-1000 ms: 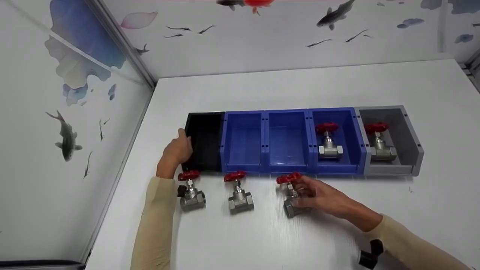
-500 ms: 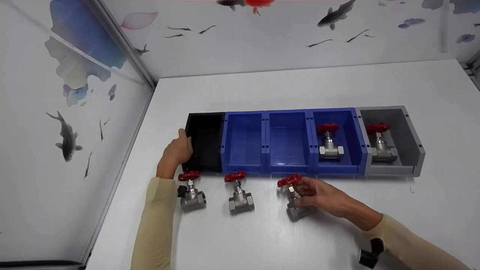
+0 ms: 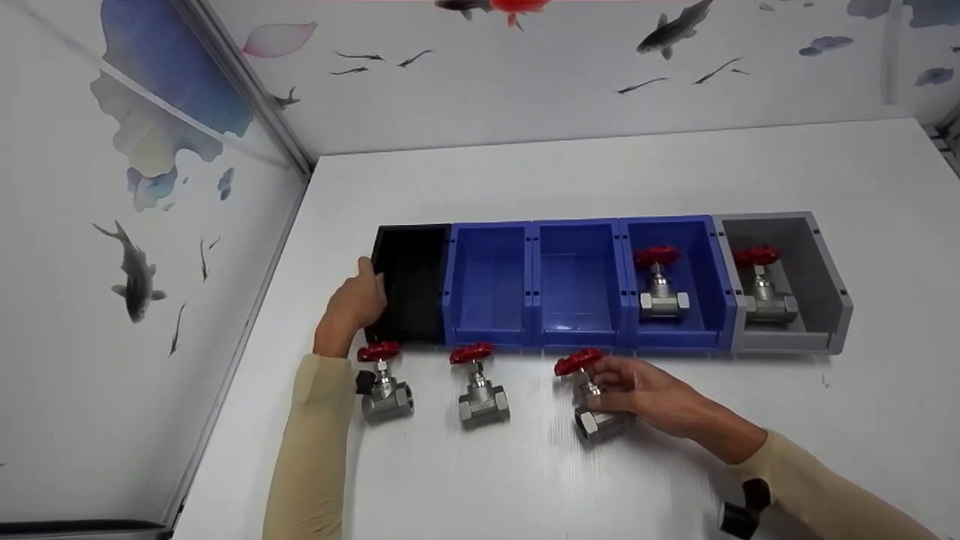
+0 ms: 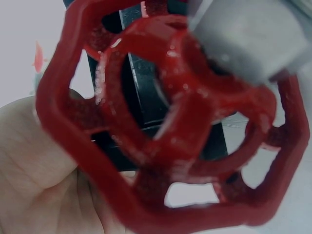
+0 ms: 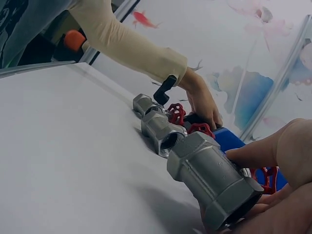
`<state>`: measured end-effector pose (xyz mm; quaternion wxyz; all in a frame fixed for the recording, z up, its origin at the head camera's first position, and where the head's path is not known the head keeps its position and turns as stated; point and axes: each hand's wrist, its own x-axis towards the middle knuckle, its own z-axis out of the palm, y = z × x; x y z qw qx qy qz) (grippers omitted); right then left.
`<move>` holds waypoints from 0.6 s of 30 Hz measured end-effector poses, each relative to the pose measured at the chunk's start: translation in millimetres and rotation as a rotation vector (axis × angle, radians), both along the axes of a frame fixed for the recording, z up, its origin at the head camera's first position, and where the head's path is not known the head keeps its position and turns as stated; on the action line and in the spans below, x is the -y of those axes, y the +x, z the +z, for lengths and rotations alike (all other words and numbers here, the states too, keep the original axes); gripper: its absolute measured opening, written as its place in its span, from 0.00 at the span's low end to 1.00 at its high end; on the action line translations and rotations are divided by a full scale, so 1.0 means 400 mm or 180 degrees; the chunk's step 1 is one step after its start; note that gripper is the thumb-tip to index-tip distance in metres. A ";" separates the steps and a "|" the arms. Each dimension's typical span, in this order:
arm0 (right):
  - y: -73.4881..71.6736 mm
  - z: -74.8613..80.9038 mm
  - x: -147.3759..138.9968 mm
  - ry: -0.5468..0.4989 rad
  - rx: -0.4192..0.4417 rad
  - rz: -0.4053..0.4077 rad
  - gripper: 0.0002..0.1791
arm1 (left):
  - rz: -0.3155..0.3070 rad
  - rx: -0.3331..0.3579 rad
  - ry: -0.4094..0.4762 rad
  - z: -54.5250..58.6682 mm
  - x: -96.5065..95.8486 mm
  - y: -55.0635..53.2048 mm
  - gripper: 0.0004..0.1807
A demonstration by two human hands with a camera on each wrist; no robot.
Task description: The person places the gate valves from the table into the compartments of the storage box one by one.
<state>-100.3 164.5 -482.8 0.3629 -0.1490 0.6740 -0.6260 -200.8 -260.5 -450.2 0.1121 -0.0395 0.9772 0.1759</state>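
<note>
Pinched between the right fingers [image 3: 615,403], the tilted valve [image 3: 600,424] could twist loose onto the tabletop [image 3: 480,480] beneath them if its bulky body overbalances the grip (left fingers [image 3: 367,277] hold the black bin [image 3: 411,292]).

White desk [image 3: 480,487], soft glare near side. White wall panels left [image 3: 52,300] and far [image 3: 480,105], printed: grey fish [image 3: 137,277] and big blue leaf [image 3: 176,67] left, red fish [image 3: 517,6] cut off at far top. Grey metal post [image 3: 244,82] between panels.
</note>
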 end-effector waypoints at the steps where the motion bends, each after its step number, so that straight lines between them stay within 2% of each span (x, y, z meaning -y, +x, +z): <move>1: 0.000 0.003 0.000 -0.0045 0.0031 0.0010 0.29 | -0.0007 -0.0007 -0.0005 -0.001 0.000 0.000 0.18; 9: 0.003 0.018 0.006 -0.0399 0.0323 0.0011 0.28 | -0.0035 -0.0031 -0.0016 0.001 0.000 0.001 0.17; 18: 0.003 0.032 0.007 -0.0474 0.0435 0.0014 0.29 | -0.0020 -0.0050 -0.0006 0.001 0.000 0.000 0.18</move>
